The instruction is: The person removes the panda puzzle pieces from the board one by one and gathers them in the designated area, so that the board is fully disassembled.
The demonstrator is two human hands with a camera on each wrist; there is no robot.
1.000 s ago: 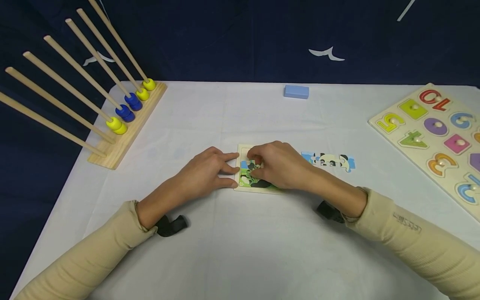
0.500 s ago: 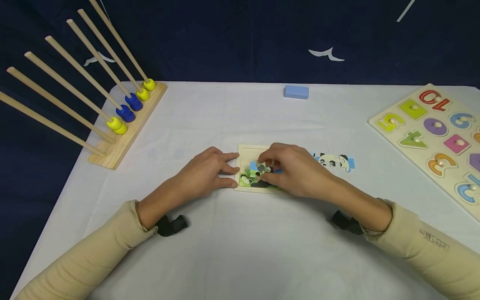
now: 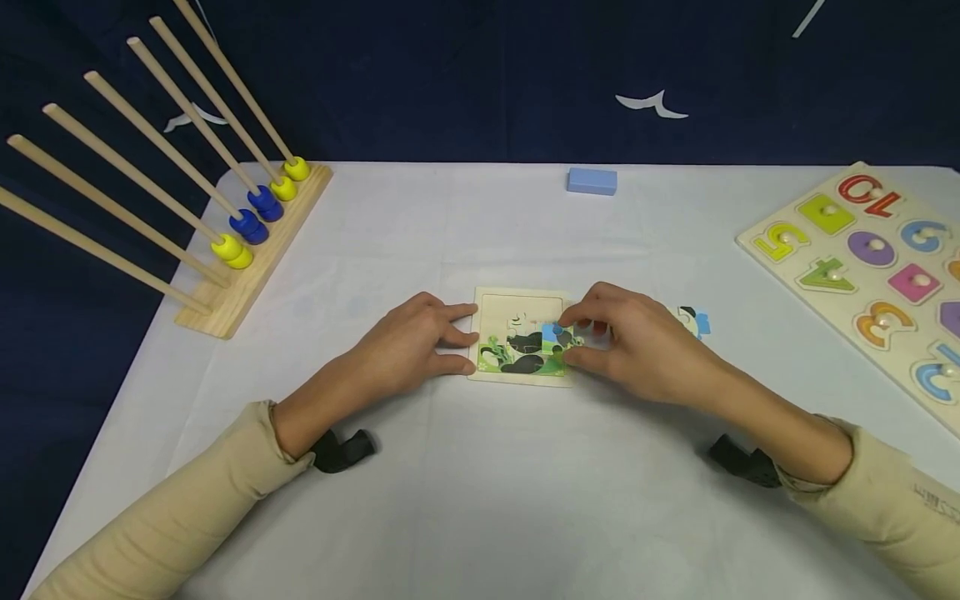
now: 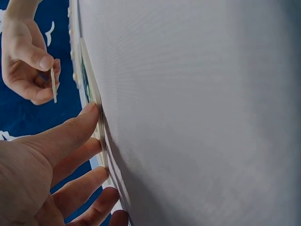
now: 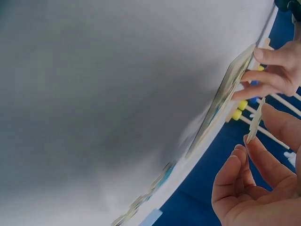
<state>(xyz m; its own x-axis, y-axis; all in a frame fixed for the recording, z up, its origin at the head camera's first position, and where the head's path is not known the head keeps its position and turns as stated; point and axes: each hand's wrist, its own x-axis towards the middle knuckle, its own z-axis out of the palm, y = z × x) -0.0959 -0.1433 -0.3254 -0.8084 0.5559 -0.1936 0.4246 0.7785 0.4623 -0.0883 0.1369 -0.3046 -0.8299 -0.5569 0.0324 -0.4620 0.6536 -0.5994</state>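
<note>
A small wooden puzzle tray (image 3: 498,308) lies mid-table, with joined green-and-black jigsaw pieces (image 3: 522,364) along its near side. My left hand (image 3: 420,346) rests beside it, its spread fingertips against the tray's left edge. Over the tray's right side, my right hand (image 3: 641,342) pinches a blue-and-green puzzle piece (image 3: 553,337) between thumb and index finger. The left wrist view shows this piece (image 4: 53,85) edge-on, raised off the tray. More panda puzzle pieces (image 3: 696,322) lie to the right, partly hidden behind my right hand.
A wooden bead rack (image 3: 262,267) with upright rods and yellow and blue beads stands at the left. A blue block (image 3: 592,182) lies near the far edge. To the right is a number-and-shape peg board (image 3: 847,242). A dark cloth (image 3: 450,83) hangs behind.
My right hand has slid rightward across the tray with the puzzle piece, uncovering more of the laid pieces and covering some of the loose ones. The left hand has stayed at the tray's edge.
</note>
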